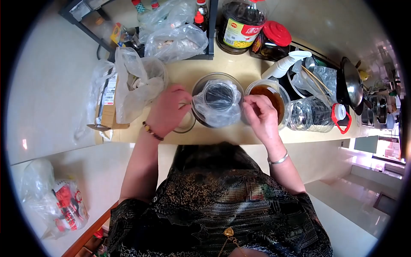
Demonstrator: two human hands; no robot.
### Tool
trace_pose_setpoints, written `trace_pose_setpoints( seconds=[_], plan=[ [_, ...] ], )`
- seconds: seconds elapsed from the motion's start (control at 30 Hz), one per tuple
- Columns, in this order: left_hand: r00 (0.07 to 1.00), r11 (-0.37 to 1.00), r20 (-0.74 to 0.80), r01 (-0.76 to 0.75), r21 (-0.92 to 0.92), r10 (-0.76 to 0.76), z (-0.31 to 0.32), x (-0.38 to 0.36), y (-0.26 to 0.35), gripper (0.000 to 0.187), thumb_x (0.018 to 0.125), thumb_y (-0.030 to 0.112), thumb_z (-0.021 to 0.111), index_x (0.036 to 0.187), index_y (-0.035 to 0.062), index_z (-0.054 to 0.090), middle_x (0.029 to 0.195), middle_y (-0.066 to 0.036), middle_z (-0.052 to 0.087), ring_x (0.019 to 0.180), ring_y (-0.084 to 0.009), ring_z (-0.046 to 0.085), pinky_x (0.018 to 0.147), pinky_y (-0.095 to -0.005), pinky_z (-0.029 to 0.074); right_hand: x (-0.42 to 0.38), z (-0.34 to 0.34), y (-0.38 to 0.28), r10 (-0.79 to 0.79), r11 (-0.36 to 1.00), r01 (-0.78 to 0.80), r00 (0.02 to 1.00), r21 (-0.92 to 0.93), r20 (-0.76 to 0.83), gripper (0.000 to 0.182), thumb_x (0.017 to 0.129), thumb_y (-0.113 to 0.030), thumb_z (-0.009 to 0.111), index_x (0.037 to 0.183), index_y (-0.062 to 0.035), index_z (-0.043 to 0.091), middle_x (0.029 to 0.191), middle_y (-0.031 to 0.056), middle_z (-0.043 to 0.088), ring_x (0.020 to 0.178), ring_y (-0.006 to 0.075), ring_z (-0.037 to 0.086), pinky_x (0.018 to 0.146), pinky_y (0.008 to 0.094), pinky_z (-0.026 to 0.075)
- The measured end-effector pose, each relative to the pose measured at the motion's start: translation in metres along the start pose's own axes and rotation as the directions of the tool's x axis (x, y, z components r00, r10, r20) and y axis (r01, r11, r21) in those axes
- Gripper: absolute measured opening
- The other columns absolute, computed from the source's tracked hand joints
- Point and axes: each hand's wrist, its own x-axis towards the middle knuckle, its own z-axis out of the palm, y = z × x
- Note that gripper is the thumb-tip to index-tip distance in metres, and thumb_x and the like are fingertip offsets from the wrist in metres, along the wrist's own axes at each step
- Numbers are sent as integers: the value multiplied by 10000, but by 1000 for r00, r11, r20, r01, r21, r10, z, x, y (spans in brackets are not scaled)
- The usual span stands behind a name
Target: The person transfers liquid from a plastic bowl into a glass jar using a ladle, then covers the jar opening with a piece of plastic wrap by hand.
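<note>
A clear plastic bag is spread over a round jar mouth, crumpled around its rim. Beneath it sits a metal bowl. My left hand, wearing a beaded bracelet, pinches the bag's left edge with thumb and finger. At the opposite edge, the fingers of my right hand are pinched together on the plastic. Partly hidden under my left hand is a small glass dish. Right beside my right hand stands a clear tub of brown liquid.
A white spray bottle and a big empty plastic jug are on the right. Behind stand a large dark sauce jug and a red-lidded jar. Plastic bags and a cardboard box crowd the left.
</note>
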Motion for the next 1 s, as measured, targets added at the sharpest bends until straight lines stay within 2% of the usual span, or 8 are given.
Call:
trace_pose_setpoints(
  seconds=[0.13, 0.27, 0.6, 0.7, 0.77, 0.83, 0.9, 1.0],
  plan=[
    [983, 976, -85, 145, -160, -160, -8, -8, 18, 225, 687, 152, 754, 864, 65, 646, 918, -90, 610, 793, -265, 584, 706, -347, 482, -7, -6, 1, -375, 887, 388, 921, -251, 100, 249, 688, -136, 761, 899, -49, 662, 857, 75, 599, 800, 243, 574, 741, 346, 459],
    [963, 963, -32, -268, -12, 268, 16, -11, 37, 203, 693, 163, 747, 855, 83, 653, 831, -62, 608, 785, -247, 582, 716, -352, 475, -9, 0, -12, -367, 864, 408, 912, -295, 185, 239, 667, -146, 763, 869, -60, 669, 794, 56, 576, 741, 221, 550, 709, 325, 409],
    [928, 917, -110, -324, 232, 355, 39, -7, 25, 102, 707, 112, 694, 780, 97, 624, 765, -22, 597, 732, -228, 570, 660, -361, 429, 10, 11, 6, -483, 814, 482, 872, -324, 85, 142, 688, -73, 731, 807, -71, 653, 732, 48, 592, 688, 229, 575, 679, 325, 425],
    [934, 944, -170, -288, 163, 314, 42, -8, 18, 110, 703, 92, 691, 770, 91, 603, 767, -28, 599, 735, -236, 575, 679, -360, 439, 10, 4, 10, -327, 911, 347, 937, -220, 124, 162, 682, -72, 741, 817, -66, 652, 731, 59, 603, 687, 230, 581, 691, 325, 443],
    [948, 963, -176, -270, -10, 264, 40, -9, 13, 132, 697, 80, 693, 796, 88, 606, 787, -35, 603, 776, -248, 580, 697, -357, 448, 9, -1, 14, 24, 988, -41, 993, 149, 115, 187, 673, -92, 758, 826, -61, 654, 735, 63, 606, 681, 228, 577, 717, 329, 457],
    [948, 958, -149, -286, -12, 281, 30, -12, 17, 139, 695, 83, 697, 805, 87, 613, 797, -36, 603, 803, -249, 578, 716, -355, 447, 10, -13, 9, -21, 999, 15, 988, 41, 151, 198, 672, -114, 764, 834, -61, 663, 762, 55, 609, 710, 220, 576, 733, 331, 462],
    [946, 952, -120, -304, -15, 301, 22, -14, 24, 147, 693, 86, 702, 815, 86, 619, 807, -37, 603, 831, -250, 575, 736, -353, 447, 7, -18, 3, -365, 906, 404, 898, -129, 248, 196, 672, -130, 764, 833, -68, 673, 799, 37, 607, 759, 214, 575, 735, 329, 457],
    [924, 925, -47, -379, 10, 379, 22, -17, 25, 159, 692, 105, 711, 832, 91, 637, 823, -37, 603, 856, -244, 561, 760, -355, 437, 1, -12, -2, -382, 868, 454, 869, -200, 315, 175, 685, -138, 750, 833, -78, 679, 821, 30, 601, 790, 209, 569, 723, 336, 444]
  ],
)
